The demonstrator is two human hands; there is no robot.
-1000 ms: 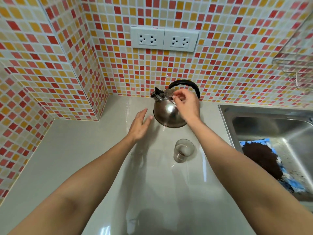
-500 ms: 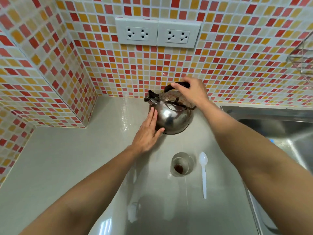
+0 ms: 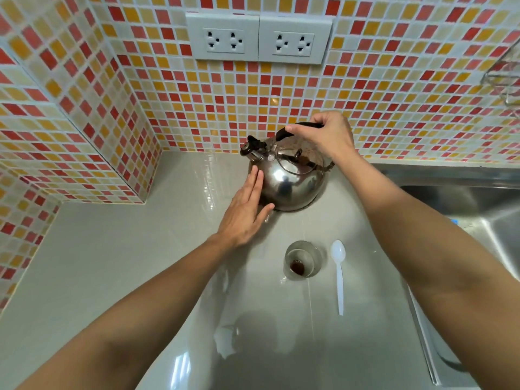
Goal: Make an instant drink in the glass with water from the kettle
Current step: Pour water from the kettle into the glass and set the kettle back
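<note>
A shiny steel kettle (image 3: 292, 184) with a black handle and a spout pointing left stands on the grey counter near the tiled wall. My right hand (image 3: 323, 136) is closed around the top of its handle. My left hand (image 3: 244, 212) lies flat, fingers together, against the kettle's left side. A small clear glass (image 3: 302, 261) with a dab of dark brown powder at its bottom stands nearer to me. A white plastic spoon (image 3: 339, 274) lies just right of the glass.
The grey counter (image 3: 112, 263) runs left into a tiled corner. A steel sink (image 3: 484, 209) sits at the right, its edge close to the spoon. Two wall sockets (image 3: 259, 40) are above the kettle. A wire rack (image 3: 503, 77) hangs at the far right.
My right hand moved from the kettle's lid area up to grip the handle. My left hand came to rest against the kettle's side. The view shifted closer and the spoon came into sight.
</note>
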